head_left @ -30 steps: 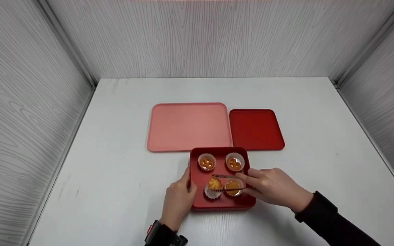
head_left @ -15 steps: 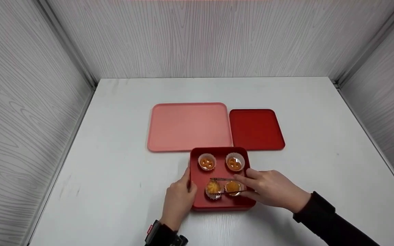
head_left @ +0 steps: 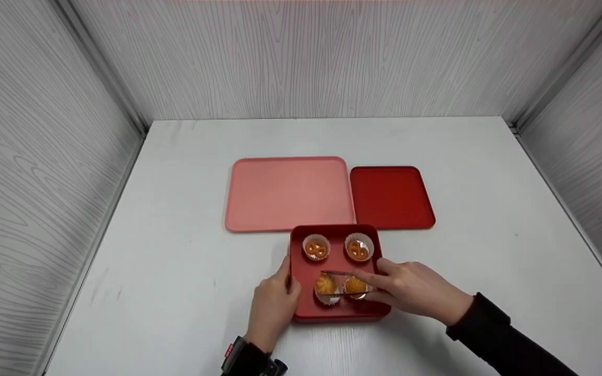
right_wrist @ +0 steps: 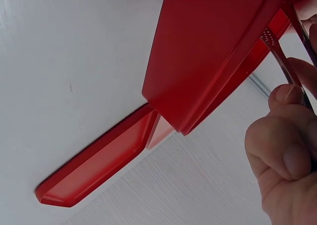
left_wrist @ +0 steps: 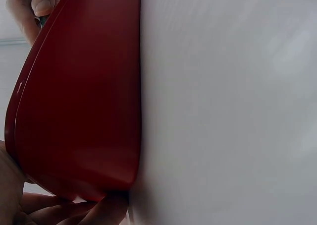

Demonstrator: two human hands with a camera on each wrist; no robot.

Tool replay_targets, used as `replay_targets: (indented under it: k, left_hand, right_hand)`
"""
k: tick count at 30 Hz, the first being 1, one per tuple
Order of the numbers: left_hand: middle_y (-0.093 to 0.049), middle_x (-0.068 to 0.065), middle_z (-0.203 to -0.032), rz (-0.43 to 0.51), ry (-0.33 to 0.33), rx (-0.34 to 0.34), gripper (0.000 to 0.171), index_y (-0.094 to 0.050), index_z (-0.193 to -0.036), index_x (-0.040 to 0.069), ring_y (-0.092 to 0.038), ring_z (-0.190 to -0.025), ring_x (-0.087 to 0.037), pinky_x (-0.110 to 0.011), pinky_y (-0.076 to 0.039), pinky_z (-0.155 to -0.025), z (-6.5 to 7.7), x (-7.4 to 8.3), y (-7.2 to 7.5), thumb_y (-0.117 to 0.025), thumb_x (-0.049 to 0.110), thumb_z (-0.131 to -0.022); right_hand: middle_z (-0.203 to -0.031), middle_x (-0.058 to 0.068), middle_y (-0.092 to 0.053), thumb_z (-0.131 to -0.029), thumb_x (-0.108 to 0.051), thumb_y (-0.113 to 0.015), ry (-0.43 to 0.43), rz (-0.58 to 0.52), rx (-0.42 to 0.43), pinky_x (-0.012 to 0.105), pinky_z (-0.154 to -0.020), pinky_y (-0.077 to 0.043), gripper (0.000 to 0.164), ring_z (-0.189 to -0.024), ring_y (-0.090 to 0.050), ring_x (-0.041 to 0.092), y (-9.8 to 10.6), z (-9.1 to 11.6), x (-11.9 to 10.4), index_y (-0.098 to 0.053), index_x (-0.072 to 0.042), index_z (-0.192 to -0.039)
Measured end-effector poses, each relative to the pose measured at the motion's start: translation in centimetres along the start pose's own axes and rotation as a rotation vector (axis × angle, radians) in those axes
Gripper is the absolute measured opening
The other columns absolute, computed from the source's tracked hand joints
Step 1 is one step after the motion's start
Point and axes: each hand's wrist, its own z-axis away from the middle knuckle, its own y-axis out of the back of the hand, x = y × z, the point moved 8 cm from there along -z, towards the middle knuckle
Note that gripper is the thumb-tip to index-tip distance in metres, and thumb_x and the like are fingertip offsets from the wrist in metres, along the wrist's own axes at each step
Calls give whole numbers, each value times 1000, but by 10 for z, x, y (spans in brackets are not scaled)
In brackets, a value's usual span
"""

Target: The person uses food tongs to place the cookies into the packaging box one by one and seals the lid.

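Note:
A deep red box [head_left: 340,312] stands near the table's front, holding several small pastries in white paper cups. My left hand [head_left: 274,308] grips its left wall; the left wrist view has the fingers [left_wrist: 106,210] against the red wall. In my right hand [head_left: 416,290] is a pair of metal tongs [head_left: 338,273], pinched between thumb and fingers, with perforated tips [right_wrist: 269,36] in the right wrist view. The tong arms lie on either side of a swirled golden pastry [head_left: 325,285] at the front left, over its paper cup [head_left: 327,301]. Another golden pastry [head_left: 355,285] sits just right of it, partly hidden.
Behind the box, a large pink tray [head_left: 288,194] and a smaller red tray [head_left: 392,197] lie side by side. Two glossy tarts [head_left: 316,248] fill the box's back corners. Pale wood-grain walls [head_left: 301,62] enclose the white table [head_left: 175,282] at the back and sides.
The tongs and the golden pastry have come slightly down and left, into line with the front-left paper cup. My left hand and the box have stayed put.

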Motion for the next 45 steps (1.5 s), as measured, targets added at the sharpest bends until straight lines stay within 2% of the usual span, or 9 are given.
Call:
replay_targets:
  k: [6,14,21,28,39,45]
  left_hand:
    - [-66,-8,-72,12,11,-5,56,-55,-144,-1,-44,-55,-9,-27,-41,-52,0,-1,-1,-64,10,-90]
    - [-59,-3,-65,18,24,-13,57,-54,-146,0,-43,-54,-9,-27,-40,-51,0,-2,-1,-64,9,-91]
    - [-71,-15,-81,12,6,-2,54,-55,-144,-3,-43,-57,-9,-27,-42,-54,1,1,0,-65,9,-92]
    - [-68,-10,-75,17,10,-9,55,-54,-144,-3,-43,-57,-9,-27,-41,-54,1,0,-1,-65,8,-92]
    - [-74,-18,-90,3,8,2,55,-55,-144,-2,-51,-62,-12,-31,-47,-58,1,0,0,-65,10,-91]
    - [-73,-17,-87,3,21,-5,55,-55,-145,0,-51,-60,-12,-32,-47,-57,0,0,0,-66,11,-92]
  right_hand:
    - [-70,-4,-40,-84,-25,-84,41,5,12,12,-50,-24,39,-52,-23,-1,0,-1,-3,-77,-17,-122]
    - [-70,-4,-40,-84,-27,-84,38,20,-2,13,-51,-25,42,-53,-24,0,0,-1,-4,-76,-16,-124]
    - [-71,-5,-42,-85,-29,-83,24,12,-22,14,-51,-26,43,-53,-26,0,-3,0,-3,-75,-16,-125]
    - [-72,-4,-43,-85,-28,-84,55,9,2,14,-51,-28,42,-54,-28,1,-2,1,-5,-75,-17,-124]
    - [-74,-4,-44,-85,-30,-83,49,38,-13,15,-51,-32,43,-54,-29,1,-2,4,-5,-75,-17,-124]
    - [-73,-3,-45,-84,-29,-84,58,71,-7,16,-49,-32,39,-53,-28,2,-2,5,-6,-77,-18,-121]
